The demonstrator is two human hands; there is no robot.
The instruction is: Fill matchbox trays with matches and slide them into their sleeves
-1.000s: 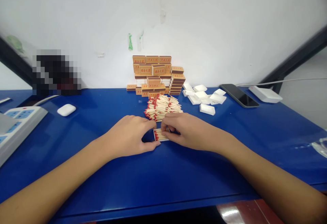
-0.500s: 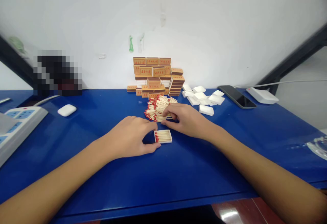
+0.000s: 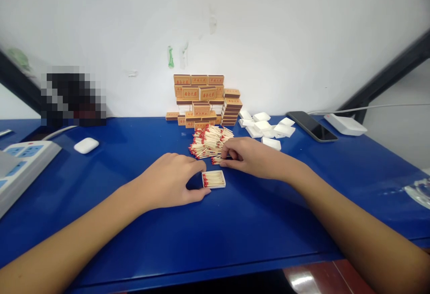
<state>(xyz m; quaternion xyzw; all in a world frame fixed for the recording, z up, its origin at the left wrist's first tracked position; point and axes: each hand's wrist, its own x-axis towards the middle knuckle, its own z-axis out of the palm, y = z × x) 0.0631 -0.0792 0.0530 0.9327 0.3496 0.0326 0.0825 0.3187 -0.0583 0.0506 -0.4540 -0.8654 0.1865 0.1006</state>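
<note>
Landmark: match pile [image 3: 206, 142], loose on the blue table [image 3: 215, 236], red heads mostly toward its left side. Matchbox tray [image 3: 217, 186], white, lies flat on the table, near side of the pile and apart from it; tray contents: a layer of matches [image 3: 214, 178], red heads at the tray's left end, exact count not readable. Left hand [image 3: 174, 180], near-left of the pile: thumb and index finger set wide, holding the tray at its left end, 1 fingertip at each long side; remaining fingers curled, partly hidden. Right hand [image 3: 243, 156], just right of the pile at its near edge: thumb and index finger narrow, pinched on a small bunch of matches [image 3: 216, 161], heads pointing left, between pile and tray. Behind the pile: stacked matchboxes [image 3: 199, 92], yellow-brown with red lettering; behind and to its right, a column of matchboxes [image 3: 231, 111]. Right of the pile: a scatter of white trays [image 3: 265, 126], the nearest partly behind the right hand. Farther right: a dark phone [image 3: 312, 126], then a white box [image 3: 346, 125]. Well left of the pile: a white rounded case [image 3: 86, 145], and beyond it a power strip [image 3: 33, 162] with blue socket faces
</note>
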